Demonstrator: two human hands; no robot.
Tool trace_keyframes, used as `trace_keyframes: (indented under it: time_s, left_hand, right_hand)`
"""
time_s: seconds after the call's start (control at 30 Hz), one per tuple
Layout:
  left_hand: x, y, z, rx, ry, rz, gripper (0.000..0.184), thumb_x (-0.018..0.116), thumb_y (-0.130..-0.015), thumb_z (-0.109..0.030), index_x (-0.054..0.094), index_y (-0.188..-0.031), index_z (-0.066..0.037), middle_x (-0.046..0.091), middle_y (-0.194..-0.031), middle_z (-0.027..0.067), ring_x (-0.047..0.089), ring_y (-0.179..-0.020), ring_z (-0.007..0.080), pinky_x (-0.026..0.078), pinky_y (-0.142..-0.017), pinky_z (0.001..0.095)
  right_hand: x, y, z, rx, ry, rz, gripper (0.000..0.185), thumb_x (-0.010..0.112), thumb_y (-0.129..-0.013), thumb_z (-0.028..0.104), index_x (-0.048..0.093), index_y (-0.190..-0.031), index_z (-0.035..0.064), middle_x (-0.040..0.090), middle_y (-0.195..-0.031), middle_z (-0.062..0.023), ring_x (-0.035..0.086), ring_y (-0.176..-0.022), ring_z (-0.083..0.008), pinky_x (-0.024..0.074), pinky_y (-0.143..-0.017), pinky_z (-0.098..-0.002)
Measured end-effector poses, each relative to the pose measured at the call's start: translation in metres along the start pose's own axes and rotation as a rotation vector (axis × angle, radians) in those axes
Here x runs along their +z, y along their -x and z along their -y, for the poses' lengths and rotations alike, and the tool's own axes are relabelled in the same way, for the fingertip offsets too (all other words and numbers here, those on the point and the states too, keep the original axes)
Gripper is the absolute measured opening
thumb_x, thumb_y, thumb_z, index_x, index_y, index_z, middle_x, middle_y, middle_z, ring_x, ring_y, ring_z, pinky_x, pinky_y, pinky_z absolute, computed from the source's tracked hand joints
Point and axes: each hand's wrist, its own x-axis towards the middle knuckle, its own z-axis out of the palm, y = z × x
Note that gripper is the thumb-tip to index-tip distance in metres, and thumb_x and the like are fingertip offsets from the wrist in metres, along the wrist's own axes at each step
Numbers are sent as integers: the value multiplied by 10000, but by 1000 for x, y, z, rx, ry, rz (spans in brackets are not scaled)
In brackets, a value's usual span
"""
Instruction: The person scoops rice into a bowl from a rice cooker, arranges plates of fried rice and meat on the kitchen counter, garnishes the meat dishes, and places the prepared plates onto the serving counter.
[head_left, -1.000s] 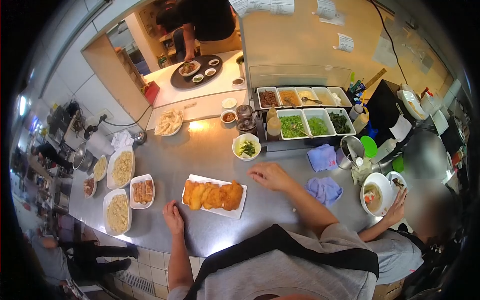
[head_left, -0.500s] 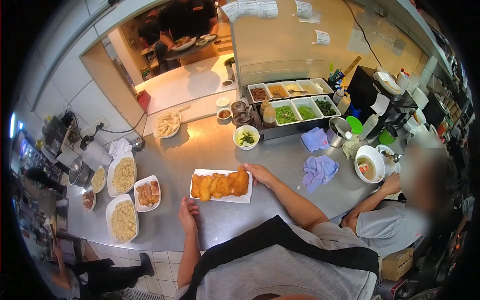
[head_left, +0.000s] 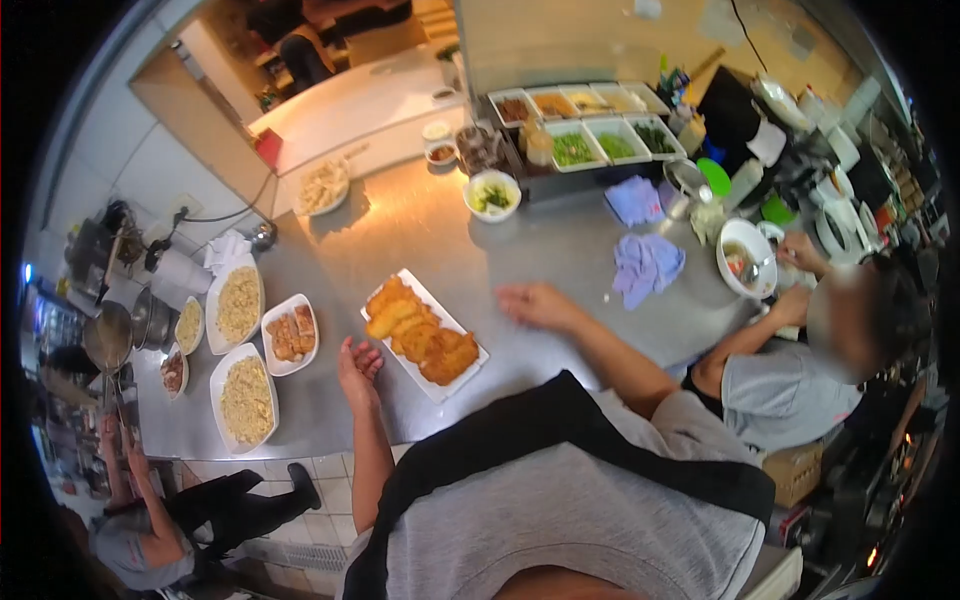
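Note:
A white rectangular plate (head_left: 466, 388) bearing several golden fried pieces (head_left: 420, 332) lies tilted on the steel counter. Just left of it, my left hand (head_left: 359, 368) is raised palm up, fingers apart and holding nothing. My right hand (head_left: 538, 304) hovers over the counter to the right of the plate, not touching it; its fingers are blurred but look loosely spread with nothing in them. Behind the plate is a white bowl of greens (head_left: 492, 196). A square bowl of sliced meat (head_left: 291, 336) sits left of my left hand.
Two rice bowls (head_left: 238, 303) and smaller dishes stand at the left. Topping trays (head_left: 572, 148) line the back, with purple cloths (head_left: 648, 268) in front. A co-worker (head_left: 780, 390) at the right is near a soup bowl (head_left: 746, 260). Another person (head_left: 150, 540) stands lower left.
The plate has turned so its right end points toward me. My right hand has come off its edge. The person behind the hatch has moved away with the tray, and the co-worker's hands have shifted.

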Motion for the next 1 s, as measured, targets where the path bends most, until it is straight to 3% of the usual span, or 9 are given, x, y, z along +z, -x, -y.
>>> trace_keyframes:
  time_s: [0.1,0.2,0.27,0.33,0.53,0.83,0.93,0.97,1.0]
  left_hand:
    - [-5,14,0,-59,-83,39,424,487,-943,-305,454,-1265,-31,593,-965,96,596,-717,154,506,-615,254]
    - [-4,34,-1,-100,-224,97,363,511,-932,-212,485,-1242,-26,602,-931,85,594,-707,142,503,-609,247]
    - [3,50,-3,-161,-311,130,347,519,-921,-159,492,-1239,-23,605,-907,73,589,-699,129,499,-607,245]
    - [4,58,5,-176,-407,176,344,524,-909,-128,502,-1236,-21,604,-890,60,575,-693,109,488,-603,236]
    - [12,70,23,-52,-470,123,419,548,-874,-45,484,-1287,-18,560,-847,5,518,-687,60,434,-594,198]
    - [14,74,27,-27,-552,45,467,546,-865,-8,457,-1323,-18,512,-825,-27,484,-720,57,413,-652,186]
    - [16,75,28,-7,-533,29,463,545,-867,-7,457,-1322,-13,509,-827,-29,483,-734,56,411,-664,182]
    - [18,77,27,-6,-515,25,462,544,-868,-8,457,-1321,-11,508,-828,-29,483,-738,55,411,-667,180]
    - [20,78,25,-11,-504,30,460,543,-869,-7,458,-1321,-11,507,-830,-29,483,-739,54,410,-667,179]
  right_hand:
    - [-77,0,18,-224,187,-432,284,583,-865,211,637,-1075,27,667,-1029,-123,631,-951,-230,479,-847,-326]
    - [-171,-12,21,-257,451,-858,169,595,-819,190,678,-901,68,667,-917,-156,642,-857,-309,498,-759,-374]
    - [-236,-26,7,-108,582,-965,183,593,-806,231,694,-906,113,668,-890,-163,641,-831,-333,502,-742,-395]
    - [-294,-44,-14,21,712,-918,200,586,-792,257,705,-924,165,670,-882,-163,642,-830,-340,505,-760,-410]
    - [-348,-97,-13,346,903,-761,256,537,-808,202,688,-979,87,657,-1004,-171,630,-961,-321,496,-836,-422]
    - [-348,-155,-26,444,1007,-654,318,625,-758,202,667,-1046,73,603,-1167,-153,606,-1039,-298,482,-873,-429]
    - [-392,-171,-25,515,981,-445,372,699,-686,242,679,-1009,58,617,-1131,-171,607,-1037,-296,476,-884,-425]
    - [-404,-171,-28,388,974,-484,379,757,-617,275,687,-891,22,677,-896,-161,662,-802,-274,520,-706,-399]
    - [-406,-164,-20,363,884,-477,291,737,-640,251,677,-812,24,644,-785,-131,610,-690,-235,472,-611,-381]
